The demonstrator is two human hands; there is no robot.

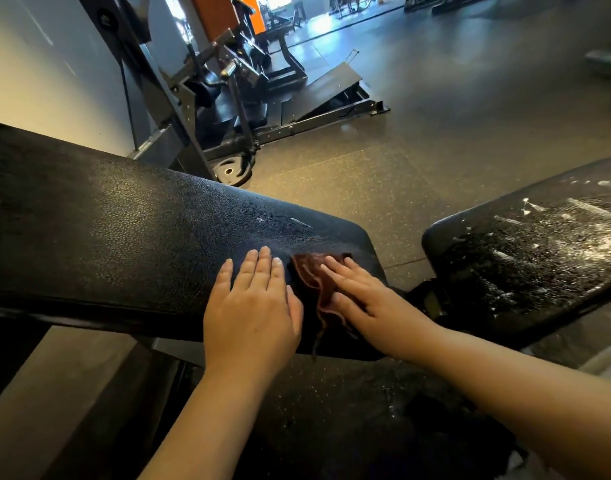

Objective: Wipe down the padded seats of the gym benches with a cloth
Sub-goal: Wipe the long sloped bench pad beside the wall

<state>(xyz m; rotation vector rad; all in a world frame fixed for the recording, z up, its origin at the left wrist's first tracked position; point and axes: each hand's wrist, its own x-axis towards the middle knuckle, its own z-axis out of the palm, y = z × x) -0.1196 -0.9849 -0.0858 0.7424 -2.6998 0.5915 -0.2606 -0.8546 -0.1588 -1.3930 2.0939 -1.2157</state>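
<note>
A long black padded bench pad (pixel 117 237) runs from the left edge to the middle of the view. My left hand (pixel 252 306) lies flat on its near right part, fingers straight. Beside it, my right hand (pixel 363 299) presses a dark brown cloth (pixel 314 278) onto the pad's right end with straight fingers. A few damp streaks show on the pad just beyond the cloth. To the right, across a narrow gap, a second black pad (pixel 532 251) is covered with white spray droplets and streaks.
A black weight machine (pixel 234 95) with a sloped footplate stands on the floor behind the bench. A pale wall (pixel 37 64) rises at the left. Speckled rubber flooring (pixel 435 116) stretches beyond both pads, with more gym equipment far back.
</note>
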